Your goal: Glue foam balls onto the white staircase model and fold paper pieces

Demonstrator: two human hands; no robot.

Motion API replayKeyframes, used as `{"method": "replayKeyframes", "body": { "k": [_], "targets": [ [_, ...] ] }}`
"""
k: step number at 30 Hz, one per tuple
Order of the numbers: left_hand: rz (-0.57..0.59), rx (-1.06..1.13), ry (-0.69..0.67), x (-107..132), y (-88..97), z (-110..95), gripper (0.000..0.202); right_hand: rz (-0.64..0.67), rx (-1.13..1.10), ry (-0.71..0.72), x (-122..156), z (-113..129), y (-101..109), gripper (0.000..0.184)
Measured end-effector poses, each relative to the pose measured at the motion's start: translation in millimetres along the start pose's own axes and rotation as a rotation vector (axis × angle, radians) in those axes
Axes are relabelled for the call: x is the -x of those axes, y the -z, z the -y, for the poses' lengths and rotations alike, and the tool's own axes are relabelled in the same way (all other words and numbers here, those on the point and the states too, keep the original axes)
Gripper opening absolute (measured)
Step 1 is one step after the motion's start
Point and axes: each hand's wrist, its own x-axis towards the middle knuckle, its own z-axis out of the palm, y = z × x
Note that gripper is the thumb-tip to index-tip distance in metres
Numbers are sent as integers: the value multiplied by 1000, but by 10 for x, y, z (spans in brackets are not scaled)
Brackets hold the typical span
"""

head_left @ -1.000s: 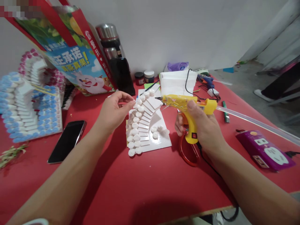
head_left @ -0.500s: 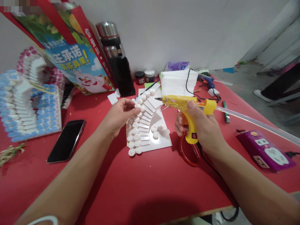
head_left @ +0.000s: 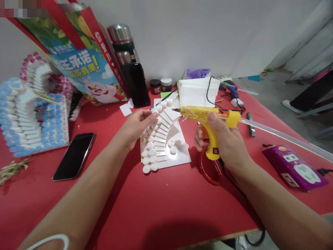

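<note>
My right hand (head_left: 225,142) grips a yellow hot glue gun (head_left: 199,113), its nozzle pointing left above the craft piece. A long clear glue stick (head_left: 286,137) runs out of its back. My left hand (head_left: 136,126) is pinched on a small white round piece (head_left: 155,112) at the upper left of the fan, though its fingers partly hide it. Under it, rows of white rounds (head_left: 150,146) and thin white strips (head_left: 160,141) curve across a white board (head_left: 179,161). A few loose rounds (head_left: 173,150) lie on the board's bare part.
A red ring (head_left: 210,178) lies below the glue gun. Around are a purple power strip (head_left: 295,168), a phone (head_left: 74,156), a blue-and-white craft model (head_left: 33,121), a shopping bag (head_left: 88,69), a steel flask (head_left: 121,38), small jars (head_left: 165,84) and a dark cord (head_left: 241,192).
My left hand has shifted slightly up and right along the white rounds, with its fingertips higher. My right hand and the glue gun have stayed nearly still.
</note>
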Motion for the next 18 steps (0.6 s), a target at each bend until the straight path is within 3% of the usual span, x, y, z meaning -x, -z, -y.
{"method": "replayKeyframes", "body": {
  "k": [9, 18],
  "targets": [
    [-23, 62, 68, -28, -63, 5, 41, 5, -22, -1, 4, 6, 4, 50],
    [1, 55, 54, -33, -75, 6, 39, 12, -9, 4, -2, -2, 9, 47]
  ]
}}
